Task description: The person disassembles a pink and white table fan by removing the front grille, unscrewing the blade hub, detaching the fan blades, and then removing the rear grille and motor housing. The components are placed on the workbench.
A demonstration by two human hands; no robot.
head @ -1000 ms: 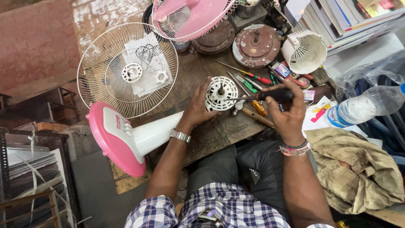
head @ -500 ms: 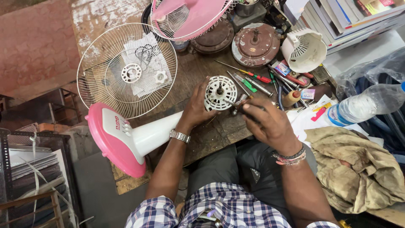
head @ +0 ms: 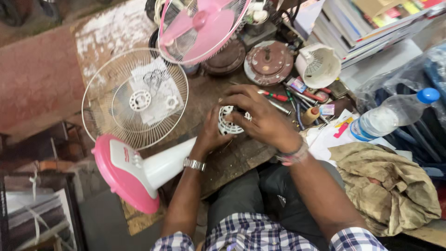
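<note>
Both hands close on the white motor housing at the top of the fan stand, which lies on its side across the workbench. The right hand covers the housing from above, fingers curled over its upper edge and hiding most of it. The left hand cups it from the near side, palm against the neck. A metal watch sits on the left wrist, a band of threads on the right.

The white neck runs down-left from the housing to the pink base, which overhangs the bench's near edge.

The workbench is dark, scarred wood, with white paint smears on its far left part. Its near edge is ragged and lies just below the hands; the person's lap is directly under it. Left of the bench the floor is reddish, and open room lies there.

1 white wire grille lies flat, left of the hands, well apart from them. 1 pink blade in its guard stands beyond. Just right of the right hand lie screwdrivers and small tools, crowding that side. Further right are a white cone-shaped cover, 2 rusty round motor parts, a plastic bottle with a blue cap, a crumpled tan cloth, and stacked books.
</note>
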